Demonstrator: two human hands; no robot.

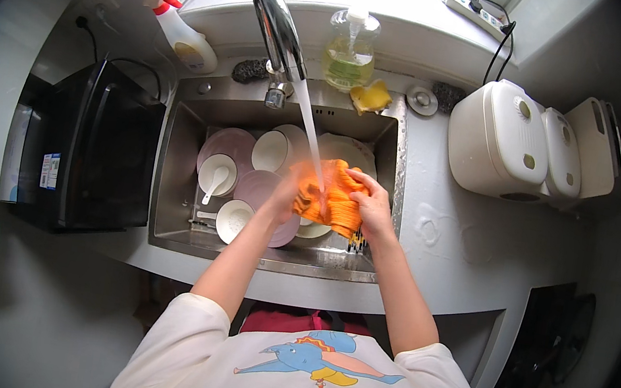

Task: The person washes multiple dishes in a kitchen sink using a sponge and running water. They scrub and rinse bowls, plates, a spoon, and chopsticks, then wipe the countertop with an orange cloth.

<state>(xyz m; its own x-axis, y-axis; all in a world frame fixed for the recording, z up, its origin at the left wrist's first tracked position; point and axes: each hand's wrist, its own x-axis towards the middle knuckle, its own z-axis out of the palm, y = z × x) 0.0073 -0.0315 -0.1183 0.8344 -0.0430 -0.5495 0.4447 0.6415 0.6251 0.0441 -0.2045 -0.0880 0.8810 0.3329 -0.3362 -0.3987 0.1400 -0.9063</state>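
An orange cloth [340, 198] is spread between my two hands over the stainless steel sink [166, 233]. My left hand [286, 196] grips its left side, partly blurred by mist or spray. At the cloth's right edge, my right hand [372, 203] pinches it between thumb and fingers. Water runs from the chrome faucet [281, 27] onto the cloth. Beneath lie pink plates [227, 148], a white bowl [270, 151], a small bowl with a white spoon [217, 183] in it, and a handled white bowl [234, 222]. Utensil ends [357, 242] show under the cloth's right side.
Behind the sink stand a spray bottle [185, 43], a dish soap pump bottle [349, 55], a yellow sponge [371, 97], a dark scourer [250, 70] and a sink strainer [422, 100]. A black appliance [118, 153] flanks the left side. White lidded containers [499, 141] occupy the right counter.
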